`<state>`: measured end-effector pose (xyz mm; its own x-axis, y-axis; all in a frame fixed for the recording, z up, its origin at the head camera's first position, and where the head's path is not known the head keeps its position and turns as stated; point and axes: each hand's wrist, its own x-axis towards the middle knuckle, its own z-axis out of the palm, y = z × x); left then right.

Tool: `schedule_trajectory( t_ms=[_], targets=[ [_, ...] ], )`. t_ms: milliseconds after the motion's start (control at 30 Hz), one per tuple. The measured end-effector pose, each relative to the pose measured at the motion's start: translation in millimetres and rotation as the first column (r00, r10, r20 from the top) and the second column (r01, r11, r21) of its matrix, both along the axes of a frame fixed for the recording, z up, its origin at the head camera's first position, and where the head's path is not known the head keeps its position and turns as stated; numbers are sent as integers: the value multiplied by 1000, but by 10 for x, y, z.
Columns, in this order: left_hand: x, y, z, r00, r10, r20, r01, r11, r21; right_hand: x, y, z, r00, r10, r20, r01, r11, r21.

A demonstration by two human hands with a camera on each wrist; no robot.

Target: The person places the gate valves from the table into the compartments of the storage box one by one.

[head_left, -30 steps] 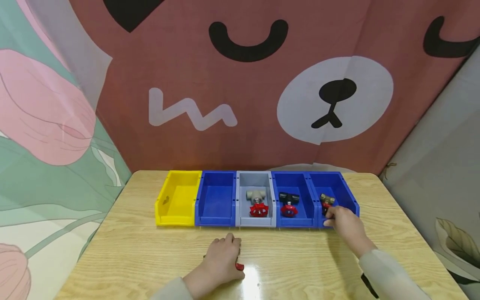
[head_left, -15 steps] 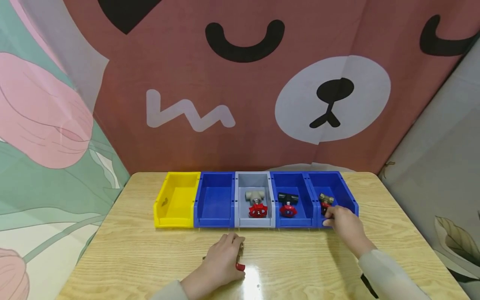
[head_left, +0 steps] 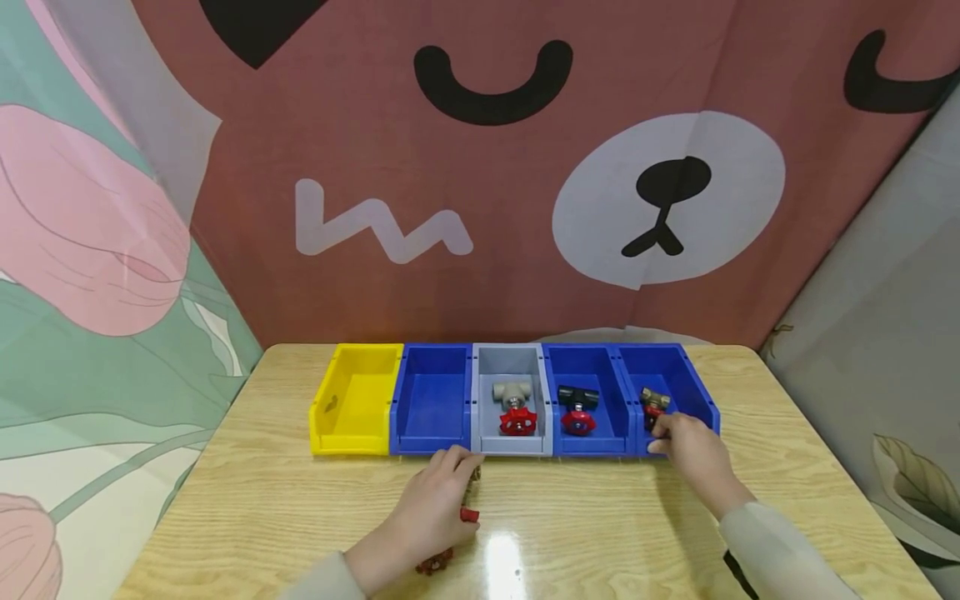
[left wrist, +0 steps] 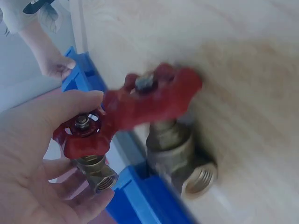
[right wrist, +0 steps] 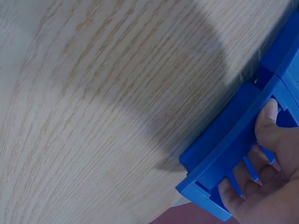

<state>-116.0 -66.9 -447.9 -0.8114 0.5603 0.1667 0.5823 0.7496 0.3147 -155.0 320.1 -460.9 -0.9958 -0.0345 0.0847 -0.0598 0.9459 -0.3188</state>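
My left hand (head_left: 431,508) holds a small brass valve (left wrist: 91,161) with a red handwheel (left wrist: 84,135), thumb on the wheel and fingers behind the body. Close beside it in the left wrist view is a larger brass valve (left wrist: 170,149) topped by a red handwheel (left wrist: 154,100); its wheel also shows below the hand in the head view. My right hand (head_left: 697,454) rests in the front of the rightmost blue bin (head_left: 660,362), near a brass valve (head_left: 656,398) with a red handle. Its thumb and fingers stand apart in the right wrist view, with nothing visible between them.
The row of joined bins runs along the table's (head_left: 570,533) back: yellow (head_left: 367,400), blue (head_left: 435,400), grey (head_left: 510,362), then two blue. A white valve (head_left: 512,393) lies in the grey bin and a black valve (head_left: 578,398) in the blue bin beside it. A printed curtain hangs behind.
My left hand has lifted and shifted slightly left and toward the bins with the small valve, uncovering a red handwheel beneath it. My right hand stays in place.
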Motion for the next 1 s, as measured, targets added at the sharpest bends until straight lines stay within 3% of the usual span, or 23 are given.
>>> schedule_trajectory(
  t_ms=[367, 600, 800, 1000],
  targets=[
    [-118, -147, 92, 992, -22, -121, 13, 997, -75, 9, 24, 6, 1000, 6, -19, -6, 1000, -4],
    [-237, -196, 176, 981, 4, -196, -12, 999, -38, 15, 24, 24, 1000, 11, -25, -11, 1000, 3],
    [-324, -227, 222, 986, 40, -161, -45, 999, -28, 14, 16, 26, 1000, 7, -14, -7, 1000, 1],
    [-421, -267, 193, 989, 73, -131, -77, 997, -20, 11, -4, 9, 1000, 15, -24, -15, 1000, -8]
  ],
)
